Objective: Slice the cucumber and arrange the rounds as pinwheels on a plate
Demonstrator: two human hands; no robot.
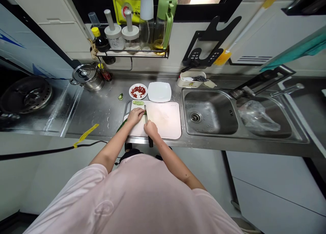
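Note:
My right hand (151,128) is closed round the black handle of a kitchen knife (146,113), its blade pointing away from me over the white cutting board (165,120). Just left of the blade, my left hand (136,116) presses down on a piece of cucumber, mostly hidden under the fingers. A row of cucumber slices (138,102) lies at the board's upper left. Beside my left forearm, a longer dark green cucumber (121,125) rests at the board's left edge. Behind the board are a plate of chopped red pieces (138,90) and a white square plate (159,91).
A cucumber end (120,96) lies on the steel counter. To the left stand a lidded pot (88,77) and a wok (24,94). The double sink (211,111) is on the right, with a plastic bag (258,115) in its far basin. A rack (137,54) holds bottles and jars.

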